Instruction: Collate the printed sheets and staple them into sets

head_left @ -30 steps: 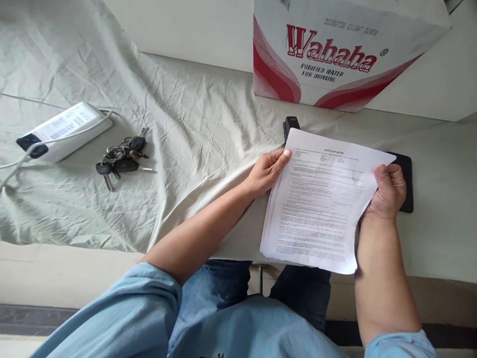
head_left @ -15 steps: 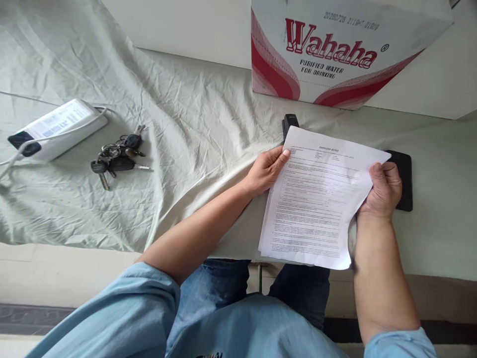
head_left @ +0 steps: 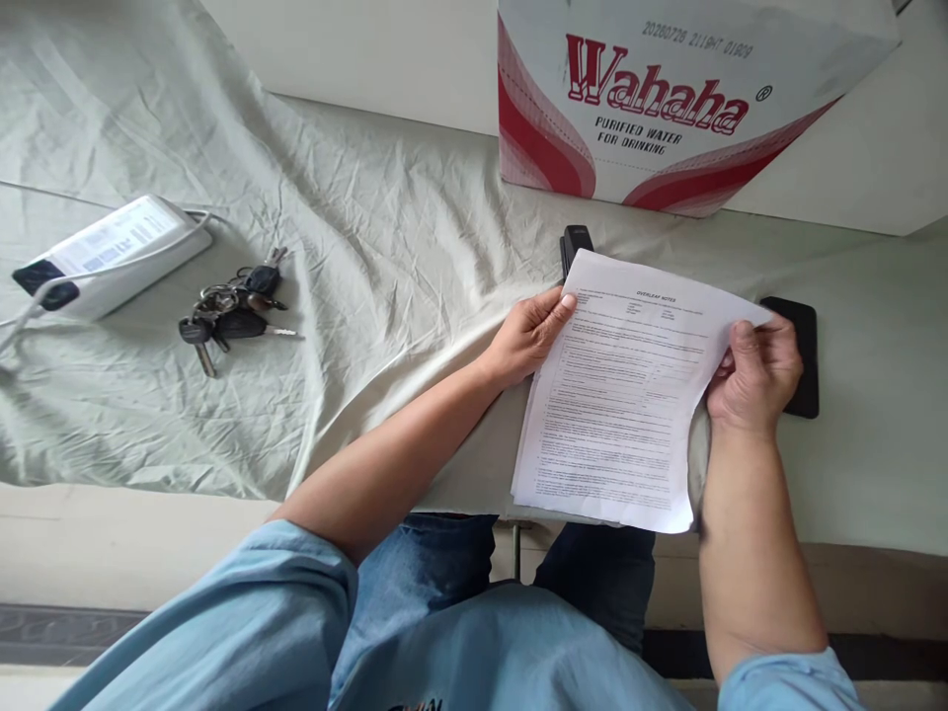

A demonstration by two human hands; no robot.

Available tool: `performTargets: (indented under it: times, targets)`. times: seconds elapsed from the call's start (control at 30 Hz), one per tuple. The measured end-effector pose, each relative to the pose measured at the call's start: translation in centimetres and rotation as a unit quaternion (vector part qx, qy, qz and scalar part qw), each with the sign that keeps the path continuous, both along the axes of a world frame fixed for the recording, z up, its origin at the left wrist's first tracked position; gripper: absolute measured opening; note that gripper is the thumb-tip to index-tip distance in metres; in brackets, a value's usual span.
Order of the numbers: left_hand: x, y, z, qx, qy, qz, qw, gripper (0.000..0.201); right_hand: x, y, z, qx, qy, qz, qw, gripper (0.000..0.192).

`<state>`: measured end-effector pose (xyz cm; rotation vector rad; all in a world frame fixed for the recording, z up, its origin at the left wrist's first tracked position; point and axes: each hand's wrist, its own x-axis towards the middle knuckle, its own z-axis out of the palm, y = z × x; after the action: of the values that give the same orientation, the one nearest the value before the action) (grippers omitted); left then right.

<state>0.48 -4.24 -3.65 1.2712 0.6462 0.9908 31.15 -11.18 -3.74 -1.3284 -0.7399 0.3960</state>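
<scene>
I hold a thin stack of printed paper sheets (head_left: 618, 395) above the edge of a cloth-covered table. My left hand (head_left: 527, 338) grips the stack's upper left edge, thumb on top. On the right edge, my right hand (head_left: 753, 375) pinches the sheets, which bend slightly under the fingers. A black stapler (head_left: 575, 243) pokes out just behind the top left corner of the papers. A flat black device (head_left: 801, 348) lies under my right hand, mostly hidden.
A Wahaha water carton (head_left: 667, 99) stands at the back of the table. To the left lie a bunch of keys (head_left: 231, 309) and a white power strip (head_left: 104, 255) with its cord. A wrinkled pale green cloth (head_left: 370, 247) covers the table (head_left: 874, 434).
My right hand has shifted slightly left and up along the paper's right edge, curling that edge inward. The left hand has barely moved.
</scene>
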Motion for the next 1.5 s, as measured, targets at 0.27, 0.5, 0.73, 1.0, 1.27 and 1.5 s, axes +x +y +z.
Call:
performTargets:
  times: [0.27,0.5,0.73,1.0,1.27,1.5]
  targets:
    - [0.08,0.10,-0.07,-0.004,-0.006,-0.004,1.000,0.075,-0.27,-0.05,0.02,-0.004,0.015,0.000,1.000,0.068]
    - [0.00,0.05,0.02,0.001,0.007,0.000,1.000,0.077,-0.45,-0.14,-0.09,-0.013,0.014,0.002,1.000,0.063]
    - [0.07,0.05,-0.14,-0.008,0.003,-0.008,1.000,0.078,0.35,0.02,-0.64,-0.005,0.005,-0.020,1.000,0.070]
    - [-0.09,0.21,-0.33,0.016,0.014,-0.020,1.000,0.080,0.23,0.24,-0.81,-0.004,0.018,-0.034,0.999,0.071]
    - [-0.24,0.38,-0.46,0.039,0.025,-0.038,0.998,0.081,-0.37,0.11,-0.49,-0.007,0.024,-0.026,0.999,0.073]
    - [-0.13,0.25,-0.57,0.008,0.006,-0.033,0.999,0.077,-0.50,0.20,-0.10,0.030,0.057,-0.030,0.997,0.051]
